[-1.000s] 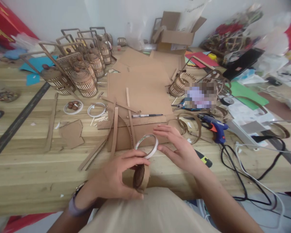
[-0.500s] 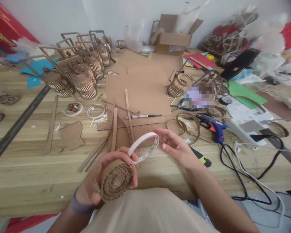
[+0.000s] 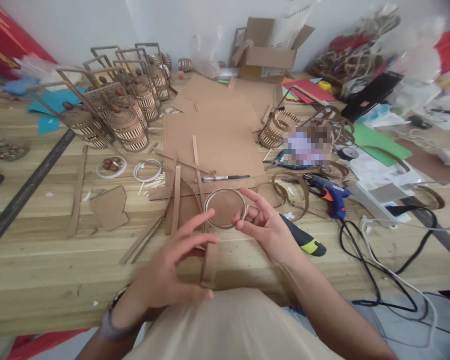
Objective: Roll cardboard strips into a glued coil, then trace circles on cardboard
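Pinches thin white ring (image 3: 223, 227) by right edge in right hand (image 3: 269, 230) — grasps brown cardboard roll (image 3: 210, 265) in left hand (image 3: 167, 272), nearer, leaving slight gap.

- The left hand (image 3: 168, 270) curves inward, fingers extended above a lowered thumb.
- The right hand (image 3: 268, 230) pinches, index finger raised.
- The bare right forearm (image 3: 326, 297) slants in from lower right.

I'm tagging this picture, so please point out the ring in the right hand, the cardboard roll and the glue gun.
Held ring (image 3: 225, 190): head view, upper rim.
Cardboard roll (image 3: 210, 265): head view, outer side.
Glue gun (image 3: 332, 190): head view, blue body.
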{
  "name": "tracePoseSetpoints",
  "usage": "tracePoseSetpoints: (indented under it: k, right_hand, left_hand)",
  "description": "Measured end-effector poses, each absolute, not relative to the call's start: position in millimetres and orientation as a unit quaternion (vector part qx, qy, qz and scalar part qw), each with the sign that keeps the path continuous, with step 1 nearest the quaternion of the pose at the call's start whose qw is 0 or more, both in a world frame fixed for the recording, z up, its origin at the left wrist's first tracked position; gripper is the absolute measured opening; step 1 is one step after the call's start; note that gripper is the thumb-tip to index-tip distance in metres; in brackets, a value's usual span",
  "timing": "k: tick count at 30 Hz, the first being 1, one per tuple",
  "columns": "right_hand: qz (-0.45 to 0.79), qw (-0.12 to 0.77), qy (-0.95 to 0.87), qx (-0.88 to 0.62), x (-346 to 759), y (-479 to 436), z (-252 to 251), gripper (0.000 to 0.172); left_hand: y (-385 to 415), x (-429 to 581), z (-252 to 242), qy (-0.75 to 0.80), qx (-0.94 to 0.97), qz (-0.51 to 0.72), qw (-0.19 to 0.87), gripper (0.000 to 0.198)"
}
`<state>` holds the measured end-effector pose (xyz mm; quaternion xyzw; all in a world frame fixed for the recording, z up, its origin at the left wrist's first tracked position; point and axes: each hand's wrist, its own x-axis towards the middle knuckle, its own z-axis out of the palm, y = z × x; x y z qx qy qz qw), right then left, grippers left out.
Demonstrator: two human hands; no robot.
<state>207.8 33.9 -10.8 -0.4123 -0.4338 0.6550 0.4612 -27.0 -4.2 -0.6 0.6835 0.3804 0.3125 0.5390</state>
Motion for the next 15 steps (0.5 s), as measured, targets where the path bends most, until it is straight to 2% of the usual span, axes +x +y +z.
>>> tracePoseSetpoints:
  k: [3,7,11,15]
  right_hand:
    - [0.675,0.454,-0.415,-0.408,203.8,34.1,-8.4,0.071]
    - [0.639,0.439,-0.459,-0.435,201.5,32.6,-11.3,0.06]
    - [0.482,0.456,-0.555,-0.502,204.8,29.4,-15.9,0.042]
    - [0.332,0.478,-0.62,-0.526,210.0,26.9,-14.5,0.016]
  left_hand:
    - [-2.3,-18.3,3.2,0.379,0.785,0.203,0.446,0.06]
    - [0.0,-8.0,1.3,0.399,0.811,0.184,0.385,0.061]
    - [-0.3,-8.6,-1.5,0.402,0.825,0.178,0.355,0.06]
    - [-0.4,-10.6,-1.9,0.42,0.823,0.183,0.335,0.058]
